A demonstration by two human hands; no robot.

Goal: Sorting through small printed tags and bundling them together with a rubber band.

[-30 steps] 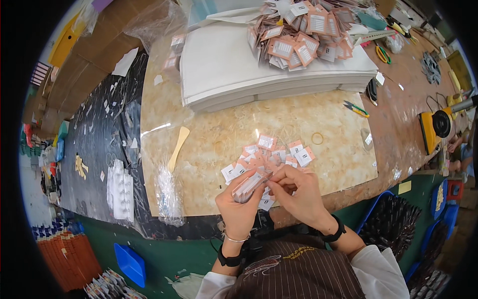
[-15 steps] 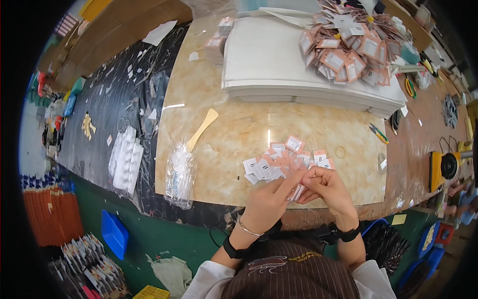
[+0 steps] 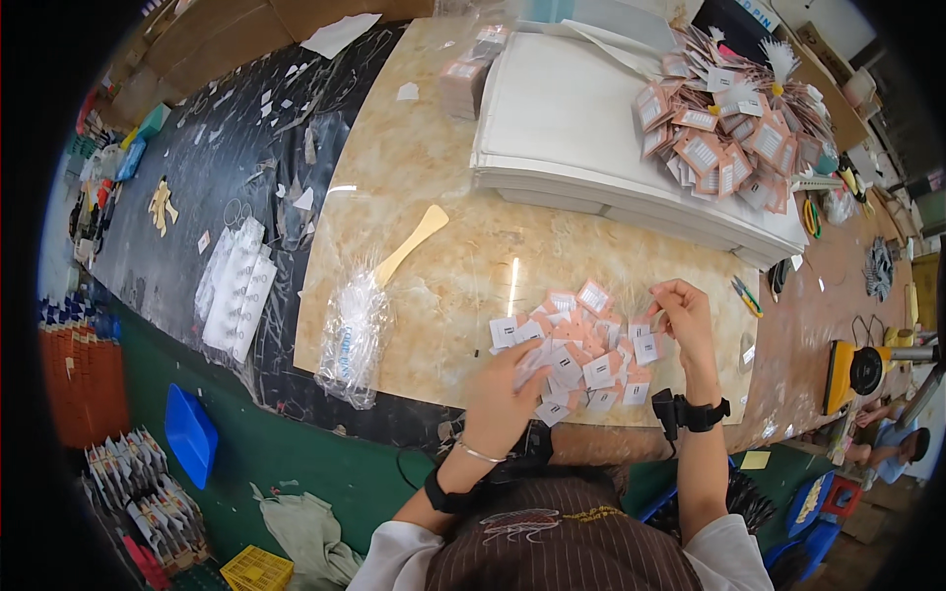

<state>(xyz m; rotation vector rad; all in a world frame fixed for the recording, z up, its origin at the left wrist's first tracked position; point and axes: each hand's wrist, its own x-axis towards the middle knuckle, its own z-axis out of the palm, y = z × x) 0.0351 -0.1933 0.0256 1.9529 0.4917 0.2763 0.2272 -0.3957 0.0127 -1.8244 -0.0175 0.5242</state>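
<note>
Small white-and-orange hang tags (image 3: 599, 371) with thin clear strings lie in a loose, overlapping pile on the tan marbled board (image 3: 424, 315). At the pile's left side is my left hand (image 3: 501, 399), its fingers closed on some white tags and slightly blurred. My right hand (image 3: 687, 323) is raised at the right edge of the pile. Its thumb and fingertips are pinched together just above a tag (image 3: 646, 347); whether they hold a string is too fine to see.
A wooden-handled tool in clear plastic (image 3: 353, 340) lies left of the pile. Behind stands a stack of white sheets (image 3: 572, 108) bearing a big bunch of tags (image 3: 724, 138). Snips (image 3: 746, 295) lie at the right, and white packets (image 3: 236, 291) on the black-covered left side.
My hands have parted from being together over the tags. The left moved left and the right moved up and right. More tags show spread at the near side; the view has shifted slightly.
</note>
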